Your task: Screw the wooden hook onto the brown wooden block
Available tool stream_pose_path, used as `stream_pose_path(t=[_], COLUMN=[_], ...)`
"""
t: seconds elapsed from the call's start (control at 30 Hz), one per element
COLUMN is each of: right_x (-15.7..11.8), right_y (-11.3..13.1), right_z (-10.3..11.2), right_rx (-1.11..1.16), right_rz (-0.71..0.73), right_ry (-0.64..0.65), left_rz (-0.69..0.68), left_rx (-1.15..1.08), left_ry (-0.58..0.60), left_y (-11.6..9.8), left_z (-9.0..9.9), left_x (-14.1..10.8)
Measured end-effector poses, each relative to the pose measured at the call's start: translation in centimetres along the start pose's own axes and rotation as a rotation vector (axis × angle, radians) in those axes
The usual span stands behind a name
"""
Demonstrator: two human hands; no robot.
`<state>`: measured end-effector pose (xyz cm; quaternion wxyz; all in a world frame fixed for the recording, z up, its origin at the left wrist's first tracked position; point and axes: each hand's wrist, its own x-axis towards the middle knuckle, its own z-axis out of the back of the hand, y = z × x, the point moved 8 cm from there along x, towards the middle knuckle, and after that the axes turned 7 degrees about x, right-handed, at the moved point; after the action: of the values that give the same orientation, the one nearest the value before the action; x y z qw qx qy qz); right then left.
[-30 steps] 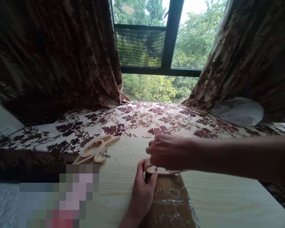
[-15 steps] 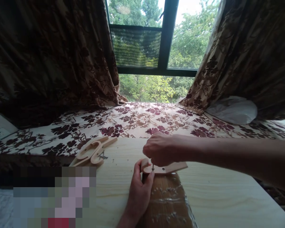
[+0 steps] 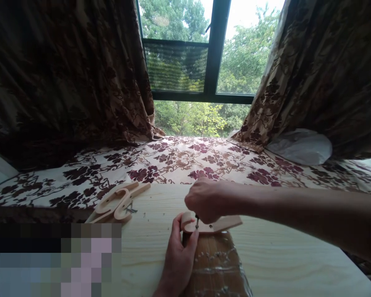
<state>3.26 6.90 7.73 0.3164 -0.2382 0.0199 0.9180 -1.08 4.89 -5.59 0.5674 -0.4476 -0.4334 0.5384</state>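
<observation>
A pale curved wooden piece (image 3: 228, 224), curled at its left end, lies on a brown block (image 3: 214, 264) wrapped in clear film. My left hand (image 3: 179, 251) is closed around the curled end, thumb in front and fingers behind. Above the piece, my right hand (image 3: 202, 200) makes a fist on a screwdriver (image 3: 197, 222); only its thin shaft shows, upright, its lower tip at a hole near the curl. The handle is hidden in the fist. A second dark hole (image 3: 210, 226) sits to the right of the shaft.
More curved wooden pieces (image 3: 123, 202) lie on the left of the pale wooden table (image 3: 284, 247), with several screws (image 3: 130, 208) beside them. Behind the table spreads a floral cloth (image 3: 179, 159), with a white plastic bag (image 3: 301, 146) at right. A blurred patch covers the lower left.
The whole view has shifted slightly, so things sit a little lower and farther left. My right fist has turned a little over the shaft; my left hand keeps its grip.
</observation>
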Motion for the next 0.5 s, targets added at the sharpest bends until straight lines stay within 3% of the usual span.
stream_pose_path(t=[0.1, 0.27, 0.37, 0.5], right_x=[0.0, -0.6, -0.6, -0.5], right_y=[0.3, 1.6, 1.6, 0.5], right_z=[0.5, 0.5, 0.2, 0.3], right_rx=[-0.003, -0.022, 0.009, 0.058], right_rz=[-0.007, 0.065, 0.078, -0.019], right_ry=[0.002, -0.135, -0.142, -0.105], left_rz=[0.018, 0.011, 0.023, 0.063], left_rx=[0.0, -0.015, -0.017, -0.029], left_ry=[-0.034, -0.181, -0.185, -0.186], left_y=[0.2, 0.7, 1.1, 1.6], left_z=[0.1, 0.4, 0.2, 0.3], left_x=[-0.1, -0.1, 0.0, 0.1])
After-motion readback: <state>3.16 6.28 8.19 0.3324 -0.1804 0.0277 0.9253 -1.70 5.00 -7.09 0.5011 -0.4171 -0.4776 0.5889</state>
